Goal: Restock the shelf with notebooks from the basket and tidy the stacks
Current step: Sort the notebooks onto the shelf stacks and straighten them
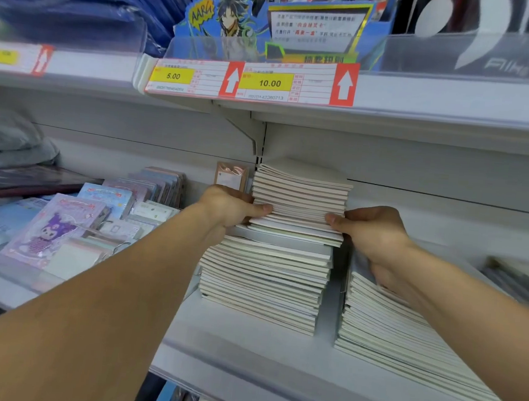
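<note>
Head view: right hand [378, 239] fingers behind notebooks [300, 200]

White notebooks [298, 200]; yellow price tags [268, 83] with red arrows.

Brightness: even and bright, cool white cast; no dim areas on the shelf [243, 352].
Light source: not in frame; appears to fall from above.
Shadows: soft, under the upper shelf [424, 118] edge and in the gap between the notebook stacks [269, 274].
Glare: pale sheen on the clear plastic guard [461, 54] at top right.
Focus: price tags [251, 81] readable; small print smeared.
Blur: top left, far right edge and forearms soft.
Distortion: wide-angle; shelf lines bow and tilt toward the borders.
</note>
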`<state>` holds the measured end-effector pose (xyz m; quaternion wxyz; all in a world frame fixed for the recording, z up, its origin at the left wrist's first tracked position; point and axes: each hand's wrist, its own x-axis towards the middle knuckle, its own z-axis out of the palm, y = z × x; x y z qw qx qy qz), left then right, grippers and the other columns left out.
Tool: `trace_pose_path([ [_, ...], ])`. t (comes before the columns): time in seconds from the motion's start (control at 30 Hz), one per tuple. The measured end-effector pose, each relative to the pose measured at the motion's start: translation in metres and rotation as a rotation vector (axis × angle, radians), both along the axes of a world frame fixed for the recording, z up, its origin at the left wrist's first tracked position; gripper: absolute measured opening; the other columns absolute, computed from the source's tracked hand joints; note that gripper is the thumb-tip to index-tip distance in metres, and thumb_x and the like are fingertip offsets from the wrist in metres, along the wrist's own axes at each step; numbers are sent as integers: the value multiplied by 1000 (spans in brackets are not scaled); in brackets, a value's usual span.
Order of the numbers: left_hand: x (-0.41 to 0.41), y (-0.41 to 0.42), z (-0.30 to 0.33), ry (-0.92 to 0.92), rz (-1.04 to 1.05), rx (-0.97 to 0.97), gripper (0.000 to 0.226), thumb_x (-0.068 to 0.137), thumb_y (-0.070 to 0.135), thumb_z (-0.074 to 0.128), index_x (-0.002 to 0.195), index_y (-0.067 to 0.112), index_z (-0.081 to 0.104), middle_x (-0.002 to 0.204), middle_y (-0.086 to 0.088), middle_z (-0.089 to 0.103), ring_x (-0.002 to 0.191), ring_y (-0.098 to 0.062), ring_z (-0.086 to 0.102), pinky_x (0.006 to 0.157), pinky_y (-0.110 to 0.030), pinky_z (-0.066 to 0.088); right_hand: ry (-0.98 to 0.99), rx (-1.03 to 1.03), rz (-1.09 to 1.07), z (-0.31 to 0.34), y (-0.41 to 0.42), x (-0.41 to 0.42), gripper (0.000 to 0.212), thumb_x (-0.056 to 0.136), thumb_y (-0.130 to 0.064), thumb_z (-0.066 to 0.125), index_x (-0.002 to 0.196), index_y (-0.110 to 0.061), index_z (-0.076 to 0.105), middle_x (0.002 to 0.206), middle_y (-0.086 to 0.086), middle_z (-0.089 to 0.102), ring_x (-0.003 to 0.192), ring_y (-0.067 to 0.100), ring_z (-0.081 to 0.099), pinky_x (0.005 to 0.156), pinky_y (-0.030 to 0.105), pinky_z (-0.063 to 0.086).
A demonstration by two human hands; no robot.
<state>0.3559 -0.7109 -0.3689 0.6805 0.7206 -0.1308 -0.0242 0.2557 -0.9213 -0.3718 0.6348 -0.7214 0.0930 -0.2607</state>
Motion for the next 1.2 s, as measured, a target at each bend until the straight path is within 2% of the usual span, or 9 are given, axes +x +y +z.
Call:
trace_pose_path([
  [0.17,-2,-3,-3,-26,45,-31,44,63,12,90,103,7,72,100,-2,75,94,-20,71,96,-35,54,19,-114,-140,2,6,0,22,76,-25,86,82,-13,70,96,4,72,88,21,69,85,26,53],
  [0.27,-5,-2,-4,-33,25,-44,39,68,5,87,103,10,72,100,1,75,97,-19,70,98,-33,52,59,-136,-118,6,9,-6,19,78,-20,84,74,-18,66,93,4,72,84,19,69,74,22,53],
  [0.37,-7,-3,-6,-24,51,-58,36,68,0,84,100,13,73,99,1,75,99,-22,69,98,-36,52,83,-43,-61,7,13,-11,15,76,-4,83,84,-10,71,88,4,73,76,15,69,49,11,48],
  [0.43,-7,-3,-6,-10,77,-77,39,62,2,85,98,14,73,96,1,76,97,-23,70,96,-37,53,83,26,-58,7,15,-12,21,75,2,81,92,-6,72,90,4,73,76,15,69,46,10,46],
  [0.67,-17,4,-3,42,11,-154,37,64,-6,82,98,6,74,91,-2,77,89,-21,73,96,-35,52,57,89,-59,3,12,-13,24,75,5,80,95,-4,72,94,8,74,84,24,72,53,19,54],
  [0.8,-19,8,-1,65,-43,-148,40,66,-5,83,103,2,72,94,-4,77,89,-19,74,98,-33,52,33,28,-91,-2,10,-13,20,73,1,83,87,-9,73,93,6,76,87,24,72,82,32,59],
  [0.87,-19,8,0,71,-42,-165,39,67,-8,81,104,1,71,94,-5,77,88,-18,74,95,-31,53,31,43,-66,0,11,-16,22,69,-1,86,86,-7,74,89,6,77,85,24,74,86,34,58],
  [1.03,-18,6,6,103,-37,-187,40,67,-12,80,104,0,70,96,-7,76,86,-18,74,82,-25,58,68,149,-40,12,10,-18,28,67,1,87,90,1,70,85,12,76,69,21,74,55,22,57],
  [1.2,-11,-1,6,133,39,-160,44,60,-8,85,101,1,70,94,-7,76,83,-18,73,82,-27,58,114,121,-74,19,1,-7,42,64,1,88,101,6,69,97,16,74,86,30,73,86,38,59],
])
